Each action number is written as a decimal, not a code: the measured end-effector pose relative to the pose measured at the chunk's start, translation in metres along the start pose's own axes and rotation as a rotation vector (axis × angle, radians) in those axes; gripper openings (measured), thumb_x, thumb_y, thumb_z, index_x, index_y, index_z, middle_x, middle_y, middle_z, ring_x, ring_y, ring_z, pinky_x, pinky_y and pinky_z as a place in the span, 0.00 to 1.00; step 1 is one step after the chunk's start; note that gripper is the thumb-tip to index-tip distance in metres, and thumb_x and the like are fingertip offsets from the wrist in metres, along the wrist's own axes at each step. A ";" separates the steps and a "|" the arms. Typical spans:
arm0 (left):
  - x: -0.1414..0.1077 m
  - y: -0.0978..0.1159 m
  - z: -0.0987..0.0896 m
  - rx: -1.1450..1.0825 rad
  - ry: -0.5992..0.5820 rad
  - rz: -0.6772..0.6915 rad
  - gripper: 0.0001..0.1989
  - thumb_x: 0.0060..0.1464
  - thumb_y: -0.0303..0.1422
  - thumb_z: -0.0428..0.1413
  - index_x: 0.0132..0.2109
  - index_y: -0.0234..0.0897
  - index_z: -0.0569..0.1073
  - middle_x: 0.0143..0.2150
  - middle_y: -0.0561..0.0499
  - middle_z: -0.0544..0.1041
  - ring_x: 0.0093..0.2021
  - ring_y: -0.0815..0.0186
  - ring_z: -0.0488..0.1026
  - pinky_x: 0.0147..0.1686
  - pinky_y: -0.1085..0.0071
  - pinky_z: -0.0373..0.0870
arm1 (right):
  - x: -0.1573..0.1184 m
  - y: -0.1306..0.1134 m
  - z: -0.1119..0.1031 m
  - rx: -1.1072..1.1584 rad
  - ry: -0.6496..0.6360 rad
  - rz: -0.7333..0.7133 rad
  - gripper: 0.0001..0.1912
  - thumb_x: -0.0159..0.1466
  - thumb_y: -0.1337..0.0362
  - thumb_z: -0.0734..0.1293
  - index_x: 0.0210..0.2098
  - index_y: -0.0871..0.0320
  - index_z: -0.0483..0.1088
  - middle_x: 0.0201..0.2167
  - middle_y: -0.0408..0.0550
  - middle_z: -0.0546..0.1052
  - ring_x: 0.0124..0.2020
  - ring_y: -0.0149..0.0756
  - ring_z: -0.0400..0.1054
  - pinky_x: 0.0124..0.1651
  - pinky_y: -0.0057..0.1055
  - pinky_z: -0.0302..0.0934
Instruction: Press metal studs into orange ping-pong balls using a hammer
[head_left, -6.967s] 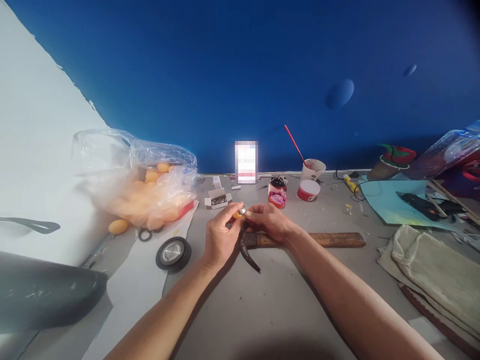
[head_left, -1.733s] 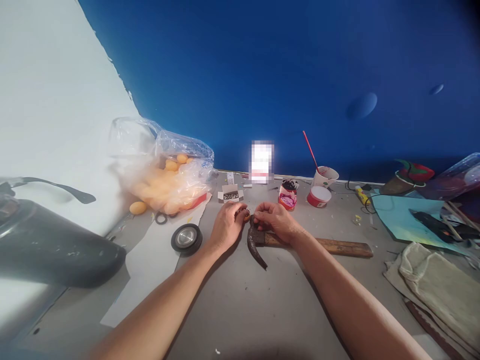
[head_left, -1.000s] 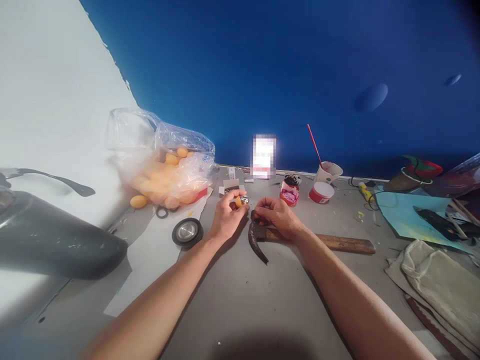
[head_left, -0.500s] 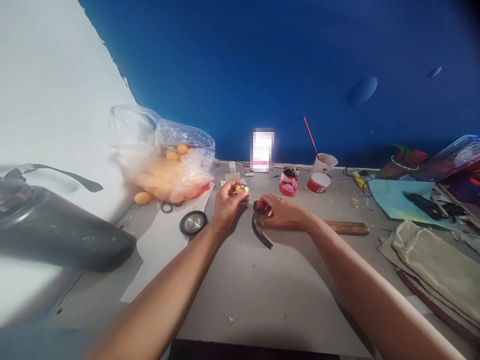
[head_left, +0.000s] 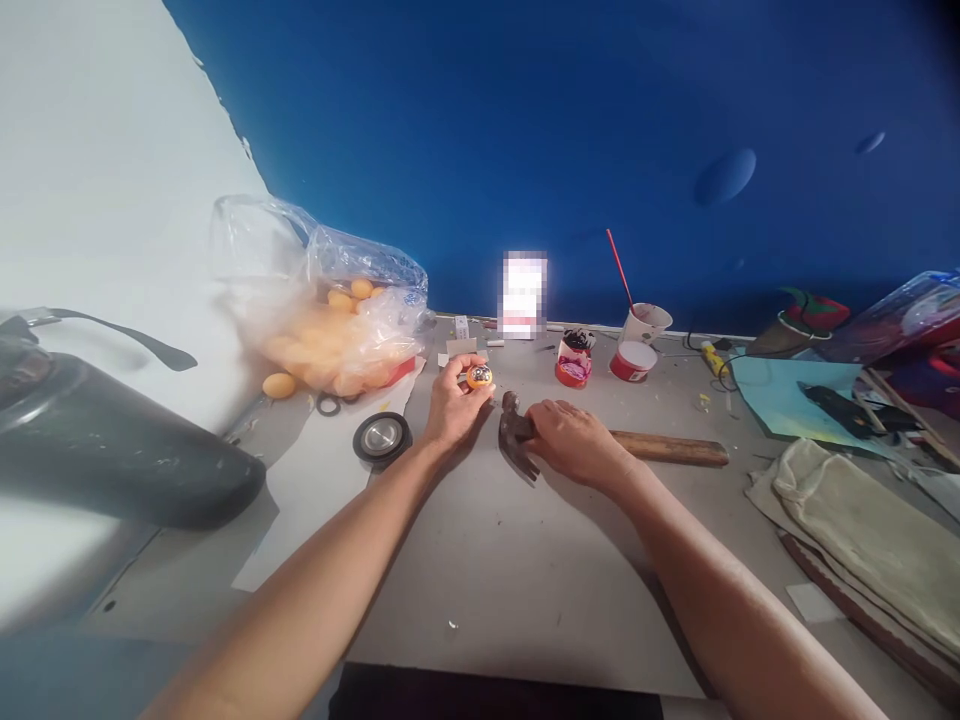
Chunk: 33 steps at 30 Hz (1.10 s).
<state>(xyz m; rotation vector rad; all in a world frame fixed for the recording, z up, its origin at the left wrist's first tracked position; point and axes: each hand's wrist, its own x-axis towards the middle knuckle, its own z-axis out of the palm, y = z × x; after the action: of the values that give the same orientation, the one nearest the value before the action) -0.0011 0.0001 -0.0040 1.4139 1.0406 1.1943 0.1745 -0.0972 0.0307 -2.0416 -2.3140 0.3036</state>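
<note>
Between the thumb and fingers of my left hand (head_left: 453, 405) is a small orange ball (head_left: 480, 376) with a shiny silver and dark patch facing up. My right hand (head_left: 574, 437) is wrapped round the handle of a claw hammer (head_left: 516, 436), close behind its head. The hammer's claw points toward me, and its wooden handle sticks out to the right past my wrist. A small gap lies between the hammer head and the ball. Left of my left wrist sits a round black lid (head_left: 382, 438) with a silver centre, on white paper (head_left: 300, 510).
At the left, a plastic bag (head_left: 337, 330) holds several orange balls; one loose ball (head_left: 279, 385) lies beside it, near a large dark bottle (head_left: 127, 450). Behind my hands stand a paint-smeared red tub (head_left: 574, 362) and a paper cup (head_left: 646, 322). Folded cloth (head_left: 847, 530) lies right.
My right hand has shifted back from the hammer head, and its fingers now wrap the handle. The hammer has turned slightly. My left hand keeps its hold on the ball.
</note>
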 end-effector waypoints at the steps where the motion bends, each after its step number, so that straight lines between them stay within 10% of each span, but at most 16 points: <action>1: 0.000 0.000 0.000 -0.007 0.005 0.008 0.17 0.43 0.30 0.63 0.44 0.40 0.74 0.37 0.55 0.77 0.28 0.70 0.74 0.31 0.72 0.74 | -0.001 0.000 -0.001 -0.004 0.014 0.005 0.07 0.73 0.61 0.65 0.45 0.57 0.70 0.46 0.55 0.80 0.45 0.44 0.73 0.39 0.33 0.53; 17: -0.005 -0.001 0.002 0.080 -0.091 0.143 0.14 0.46 0.29 0.62 0.43 0.39 0.78 0.43 0.50 0.81 0.34 0.68 0.74 0.36 0.71 0.71 | -0.011 0.013 -0.001 -0.032 0.697 -0.224 0.14 0.72 0.56 0.63 0.34 0.55 0.75 0.24 0.44 0.74 0.25 0.32 0.60 0.30 0.31 0.43; 33: -0.015 0.009 0.009 0.183 -0.075 0.178 0.14 0.47 0.25 0.59 0.43 0.42 0.79 0.41 0.52 0.82 0.34 0.66 0.74 0.40 0.68 0.71 | -0.014 0.012 -0.007 -0.017 0.639 -0.175 0.16 0.73 0.57 0.61 0.39 0.55 0.79 0.27 0.47 0.78 0.28 0.34 0.66 0.31 0.30 0.49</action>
<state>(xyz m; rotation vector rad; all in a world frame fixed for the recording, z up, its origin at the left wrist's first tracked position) 0.0054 -0.0173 0.0025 1.7107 1.0082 1.1855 0.1888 -0.1086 0.0370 -1.5990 -2.0530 -0.3317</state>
